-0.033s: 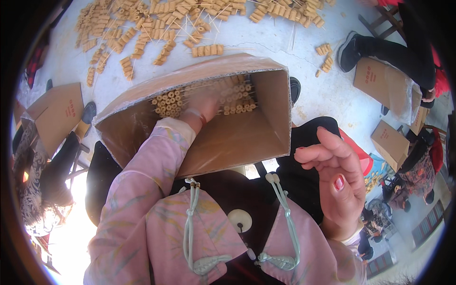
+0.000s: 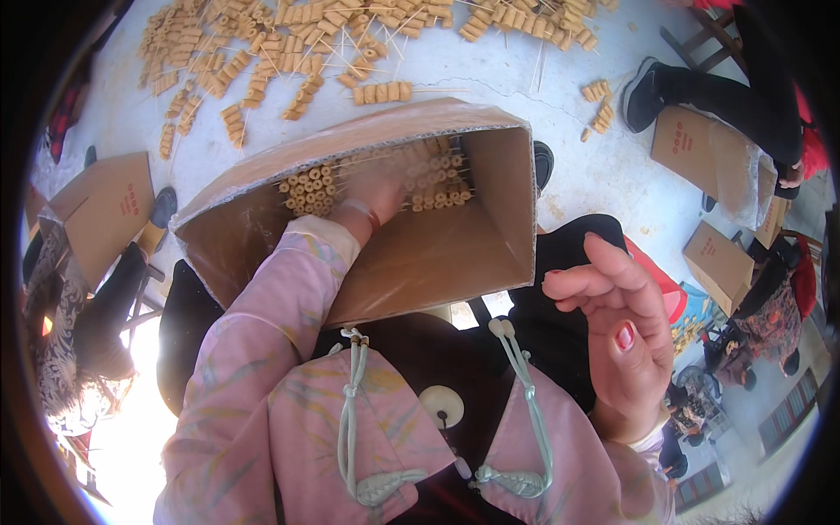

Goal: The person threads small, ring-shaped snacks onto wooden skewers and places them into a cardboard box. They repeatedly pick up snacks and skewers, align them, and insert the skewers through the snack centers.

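In front of me a cardboard box (image 2: 503, 210) lies with its open side toward me. My left hand (image 2: 378, 185) reaches deep into it, among rows of tan, ring-ended rolls on sticks (image 2: 311, 188). Motion blur smears its fingers, so whether they grip anything is unclear. More skewered rolls (image 2: 440, 194) sit stacked inside, right of that hand. Outside the box, to its right, my right hand (image 2: 626, 332) is raised, palm partly turned in, fingers curved and apart, holding nothing.
A large heap of skewered rolls (image 2: 306, 39) covers the pale floor beyond the box, with a small group (image 2: 598, 109) off to its right. Other cardboard boxes (image 2: 109, 206) stand at left and right. A person's black-clothed leg and shoe (image 2: 643, 96) are at upper right.
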Demonstrator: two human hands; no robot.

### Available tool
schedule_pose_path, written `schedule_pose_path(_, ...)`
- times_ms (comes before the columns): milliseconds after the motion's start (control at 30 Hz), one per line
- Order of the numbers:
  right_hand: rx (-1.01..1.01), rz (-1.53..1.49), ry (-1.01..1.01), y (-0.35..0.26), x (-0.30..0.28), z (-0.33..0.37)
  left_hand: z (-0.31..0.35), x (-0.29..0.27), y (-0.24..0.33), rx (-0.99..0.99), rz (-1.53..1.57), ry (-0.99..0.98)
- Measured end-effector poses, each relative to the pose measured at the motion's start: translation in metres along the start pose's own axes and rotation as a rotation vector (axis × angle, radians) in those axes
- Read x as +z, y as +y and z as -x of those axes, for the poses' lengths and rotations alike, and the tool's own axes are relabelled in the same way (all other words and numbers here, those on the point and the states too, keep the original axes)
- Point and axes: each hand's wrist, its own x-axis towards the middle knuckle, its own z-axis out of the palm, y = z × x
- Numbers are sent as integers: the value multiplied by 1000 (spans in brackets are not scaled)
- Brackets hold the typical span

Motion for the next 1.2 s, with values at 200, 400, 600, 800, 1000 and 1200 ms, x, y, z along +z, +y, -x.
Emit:
schedule_pose_path(200,13,-1,4,-1,1,1,3,-5,2,12,77,73)
schedule_pose_path(400,6,3,-6,0,1,2,2,-7,14,108,85,104)
schedule_pose_path(600,-3,-14,-50,1,-2,0,5,-12,13,232,186,256)
schedule_pose_path(800,16,15,-29,1,-2,-1,4,-13,10,268,202,262)
schedule_pose_path(1000,-8,11,-73,3,-3,-4,3,-13,11,289,115,236)
schedule_pose_path(1200,-94,290,-184,14,8,-24,2,-3,9,284,83,256)
